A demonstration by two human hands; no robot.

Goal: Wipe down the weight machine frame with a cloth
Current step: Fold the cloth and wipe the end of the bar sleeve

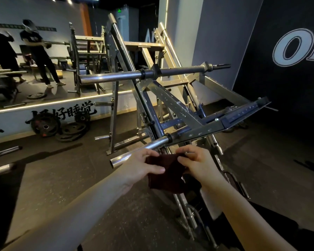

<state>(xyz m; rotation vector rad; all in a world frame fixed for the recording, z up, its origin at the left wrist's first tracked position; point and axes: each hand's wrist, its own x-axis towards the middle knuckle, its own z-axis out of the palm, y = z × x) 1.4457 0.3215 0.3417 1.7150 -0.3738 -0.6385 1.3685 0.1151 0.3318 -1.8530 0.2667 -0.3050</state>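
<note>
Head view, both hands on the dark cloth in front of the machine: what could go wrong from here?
1. The cloth is held bunched between the left hand and right hand, off the metal; a loose corner might snag on the frame.
2. The open end of the chrome bar juts out beside the left hand and could knock the wrist.
3. Weight plates on the floor nearby are a trip hazard.

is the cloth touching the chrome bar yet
Cannot tell. In the head view both hands hold the cloth just below the chrome bar; the left hand hides where they might meet.
</note>
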